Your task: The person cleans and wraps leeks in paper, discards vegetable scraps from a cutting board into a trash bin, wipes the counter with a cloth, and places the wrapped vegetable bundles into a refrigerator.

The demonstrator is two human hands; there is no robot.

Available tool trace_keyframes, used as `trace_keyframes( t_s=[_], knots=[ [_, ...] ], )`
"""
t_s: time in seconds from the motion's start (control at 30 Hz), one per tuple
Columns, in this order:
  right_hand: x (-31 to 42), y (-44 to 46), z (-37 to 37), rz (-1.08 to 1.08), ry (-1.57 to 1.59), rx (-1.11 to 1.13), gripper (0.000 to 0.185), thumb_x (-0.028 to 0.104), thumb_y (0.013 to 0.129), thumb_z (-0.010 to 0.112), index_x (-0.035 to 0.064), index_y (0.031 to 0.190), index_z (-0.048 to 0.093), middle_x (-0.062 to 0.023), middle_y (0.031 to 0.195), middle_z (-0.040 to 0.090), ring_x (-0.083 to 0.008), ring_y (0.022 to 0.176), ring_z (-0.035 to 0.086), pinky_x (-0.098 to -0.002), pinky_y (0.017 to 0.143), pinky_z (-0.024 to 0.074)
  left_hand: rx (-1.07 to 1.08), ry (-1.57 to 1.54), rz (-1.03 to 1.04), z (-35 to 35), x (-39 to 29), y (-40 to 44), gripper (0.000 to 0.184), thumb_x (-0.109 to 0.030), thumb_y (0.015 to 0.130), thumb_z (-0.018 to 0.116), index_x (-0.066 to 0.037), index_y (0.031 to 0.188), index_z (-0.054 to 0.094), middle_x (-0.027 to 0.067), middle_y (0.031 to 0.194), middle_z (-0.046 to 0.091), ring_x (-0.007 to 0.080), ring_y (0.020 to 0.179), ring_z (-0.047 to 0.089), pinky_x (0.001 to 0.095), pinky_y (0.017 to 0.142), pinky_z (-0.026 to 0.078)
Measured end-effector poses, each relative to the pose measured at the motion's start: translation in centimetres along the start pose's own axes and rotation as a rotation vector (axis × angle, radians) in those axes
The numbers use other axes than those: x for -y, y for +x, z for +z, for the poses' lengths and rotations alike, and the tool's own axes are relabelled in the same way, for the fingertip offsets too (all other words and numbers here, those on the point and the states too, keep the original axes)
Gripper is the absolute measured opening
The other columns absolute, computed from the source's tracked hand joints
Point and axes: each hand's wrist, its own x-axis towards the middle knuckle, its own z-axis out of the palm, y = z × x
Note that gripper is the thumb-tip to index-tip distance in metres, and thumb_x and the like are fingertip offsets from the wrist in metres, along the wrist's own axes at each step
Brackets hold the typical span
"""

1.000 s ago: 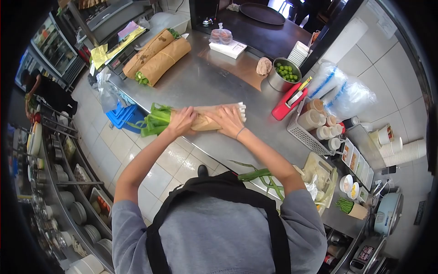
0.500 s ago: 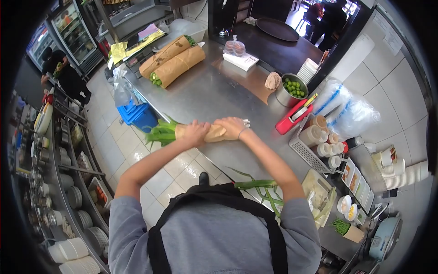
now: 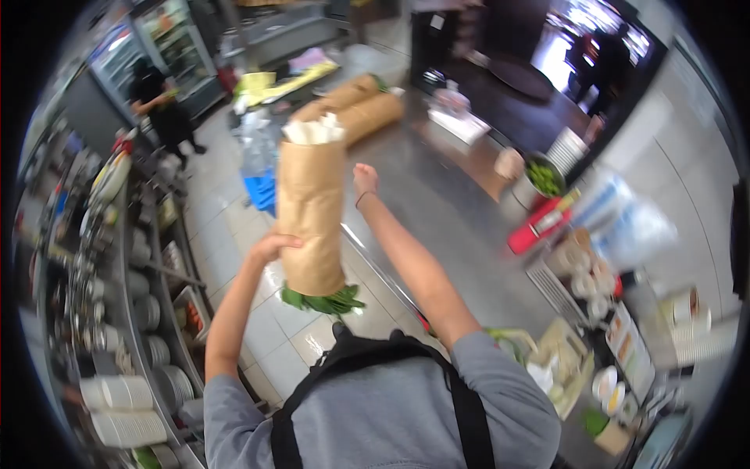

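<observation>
My left hand (image 3: 273, 244) grips a brown paper-wrapped bunch of green onions (image 3: 312, 207) low on its side and holds it upright beyond the counter's left edge. White stalk ends poke out at the top, and green leaves hang from the bottom. The fingers behind the paper are hidden. Just right of the bunch, over the counter, my right hand (image 3: 365, 180) is closed in a fist, apart from the paper, with nothing visible in it. Behind the bunch lie other paper-wrapped rolls (image 3: 373, 119) on the steel counter (image 3: 437, 227).
A pot of green fruit (image 3: 541, 178), a red holder (image 3: 539, 225) and a basket of bottles (image 3: 590, 270) line the right side. Shelves with stacked bowls (image 3: 129, 428) stand left. Another person (image 3: 160, 109) is by the fridges. A blue bin (image 3: 262, 191) sits beside the counter.
The bunch has gone from lying across the counter edge under both hands to upright in my left hand. My right hand has let go and closed. The view has shifted and blurred.
</observation>
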Motion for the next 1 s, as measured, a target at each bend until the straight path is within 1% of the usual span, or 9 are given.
trace_keyframes(
  t_s=[0.03,0.07,0.23,0.33,0.37,0.5,0.63,0.8,1.0],
  knots=[
    [-0.4,-2.1,2.5,-0.1,-0.045,0.056,0.017,0.014,0.08,0.059,0.015,0.096,0.06,-0.0025,0.08,0.058,-0.0166,0.083,0.056,-0.0354,0.079,0.0431,-0.049,0.015,-0.057,0.5,-0.2,-0.9,0.072,-0.006,0.063,0.074,-0.001,0.127,0.04,0.0113,0.119,0.053,0.0234,0.11,0.05,0.0367,0.095,0.04],
    [-0.3,-4.4,3.7,-0.14,-0.076,0.132,0.017,0.014,0.08,0.059,0.0149,0.096,0.06,-0.0026,0.08,0.058,-0.0167,0.083,0.056,-0.0353,0.079,0.0431,-0.04,-0.016,-0.04,0.3,0.2,-1.5,0.072,-0.006,0.064,0.073,-0.002,0.127,0.04,0.0106,0.12,0.052,0.0229,0.111,0.049,0.0367,0.095,0.04],
    [-0.1,-11.4,8.6,-0.199,-0.209,0.451,0.017,0.014,0.08,0.059,0.0142,0.097,0.06,-0.003,0.08,0.058,-0.017,0.083,0.056,-0.0349,0.079,0.0432,0.004,-0.088,0.2,-4.1,3.9,-5.4,0.078,-0.002,0.063,0.073,-0.003,0.131,0.035,0.0086,0.123,0.05,0.0216,0.114,0.047,0.0353,0.097,0.037],
    [-1.1,-15.4,14.4,-0.24,-0.253,0.559,0.017,0.014,0.08,0.059,0.0139,0.097,0.06,-0.0033,0.081,0.058,-0.0171,0.084,0.056,-0.0346,0.079,0.0432,-0.057,-0.129,0.264,-9.2,6.3,-8.6,0.088,-0.004,0.063,0.073,-0.006,0.136,0.025,0.0101,0.128,0.044,0.0227,0.117,0.044,0.038,0.096,0.038],
    [-1.9,-17.0,16.4,-0.25,-0.265,0.589,0.017,0.014,0.08,0.059,0.0138,0.097,0.06,-0.0034,0.081,0.058,-0.0172,0.084,0.056,-0.0345,0.079,0.0432,-0.074,-0.183,0.259,-10.8,7.0,-9.9,0.086,-0.004,0.064,0.072,-0.006,0.136,0.025,0.0101,0.128,0.044,0.0225,0.117,0.044,0.0375,0.097,0.038],
    [-5.8,-23.8,23.1,-0.287,-0.306,0.689,0.017,0.014,0.08,0.059,0.0133,0.097,0.06,-0.0037,0.081,0.058,-0.0175,0.084,0.056,-0.0341,0.079,0.0433,-0.145,-0.341,0.266,-18.0,10.7,-14.5,0.083,-0.005,0.065,0.069,-0.004,0.135,0.025,0.0104,0.127,0.045,0.0225,0.117,0.044,0.0364,0.097,0.037],
    [-8.6,-29.2,28.6,-0.326,-0.338,0.755,0.017,0.014,0.08,0.059,0.0128,0.097,0.06,-0.004,0.082,0.058,-0.0177,0.085,0.056,-0.0338,0.079,0.0433,-0.227,-0.408,0.278,-22.4,14.0,-18.8,0.081,-0.005,0.065,0.069,-0.004,0.134,0.027,0.0113,0.125,0.047,0.0229,0.114,0.046,0.036,0.095,0.039],
    [-11.1,-34.0,31.8,-0.368,-0.378,0.802,0.017,0.014,0.08,0.059,0.0121,0.097,0.06,-0.0044,0.082,0.058,-0.018,0.085,0.056,-0.0333,0.079,0.0434,-0.272,-0.451,0.345,-25.3,15.6,-22.7,0.077,-0.006,0.065,0.068,-0.002,0.132,0.031,0.0117,0.122,0.049,0.0231,0.111,0.049,0.0356,0.093,0.041],
    [-12.2,-35.9,35.3,-0.418,-0.414,0.826,0.016,0.014,0.08,0.059,0.0114,0.097,0.06,-0.0049,0.083,0.058,-0.0184,0.086,0.056,-0.0328,0.079,0.0435,-0.305,-0.507,0.419,-26.8,16.3,-24.5,0.073,-0.008,0.065,0.067,-0.001,0.129,0.034,0.0119,0.119,0.051,0.023,0.108,0.051,0.0358,0.091,0.042]
  ],
)
